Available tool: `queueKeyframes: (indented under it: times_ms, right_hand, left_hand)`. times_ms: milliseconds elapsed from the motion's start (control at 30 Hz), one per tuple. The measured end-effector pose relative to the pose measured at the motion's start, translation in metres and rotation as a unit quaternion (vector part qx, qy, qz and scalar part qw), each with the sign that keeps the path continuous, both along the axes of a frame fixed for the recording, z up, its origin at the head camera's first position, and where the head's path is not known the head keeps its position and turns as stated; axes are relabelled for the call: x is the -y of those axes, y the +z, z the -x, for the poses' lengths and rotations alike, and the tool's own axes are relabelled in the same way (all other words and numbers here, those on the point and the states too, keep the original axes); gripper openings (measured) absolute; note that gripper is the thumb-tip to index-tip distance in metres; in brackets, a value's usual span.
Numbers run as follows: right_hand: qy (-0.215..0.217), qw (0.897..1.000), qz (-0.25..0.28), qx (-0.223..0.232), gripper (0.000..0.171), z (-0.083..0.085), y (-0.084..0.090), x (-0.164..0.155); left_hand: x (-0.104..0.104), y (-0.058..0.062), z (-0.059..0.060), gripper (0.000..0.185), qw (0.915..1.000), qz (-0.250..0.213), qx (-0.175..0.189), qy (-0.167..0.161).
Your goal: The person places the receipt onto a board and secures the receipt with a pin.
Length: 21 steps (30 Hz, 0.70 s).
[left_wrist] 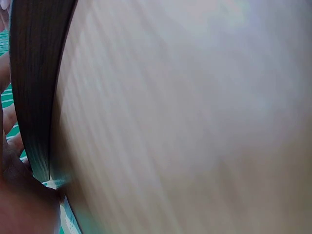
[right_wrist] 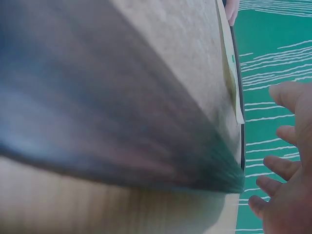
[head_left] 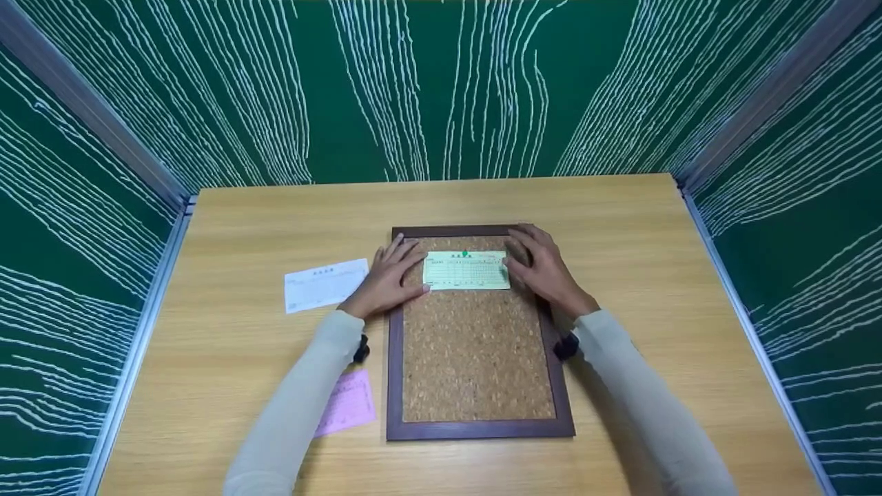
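Note:
A framed cork board lies on the table, its dark wooden frame around it. Near its top is a pale green printed slip, with a green pushpin at its upper edge. My left hand rests over the frame's left side, thumb tip at the slip's lower left corner and fingers stretched toward the top. On the other side, my right hand lies over the frame's right edge, thumb by the slip's right edge. Its spread fingers show in the right wrist view.
A white printed slip lies left of the board on the wooden table. Lower down, a pink slip is partly covered by my left sleeve. Green walls with white lines stand behind and at both sides.

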State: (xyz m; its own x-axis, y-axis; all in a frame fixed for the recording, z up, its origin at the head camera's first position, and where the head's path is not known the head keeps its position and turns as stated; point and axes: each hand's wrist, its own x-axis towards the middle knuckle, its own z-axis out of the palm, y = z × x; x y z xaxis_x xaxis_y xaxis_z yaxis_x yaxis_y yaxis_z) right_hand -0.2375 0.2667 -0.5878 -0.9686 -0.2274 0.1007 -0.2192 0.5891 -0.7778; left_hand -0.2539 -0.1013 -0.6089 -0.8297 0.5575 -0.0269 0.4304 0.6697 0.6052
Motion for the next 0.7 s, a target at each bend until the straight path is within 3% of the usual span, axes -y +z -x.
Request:
queueKeyframes:
  times_ms: [700]
  right_hand:
    - [-0.013, 0.999, -0.032, 0.009, 0.066, -0.017, -0.016, -0.025]
  left_hand:
    - [0.001, 0.0, 0.0, 0.081, 0.9999, -0.007, -0.006, -0.006]
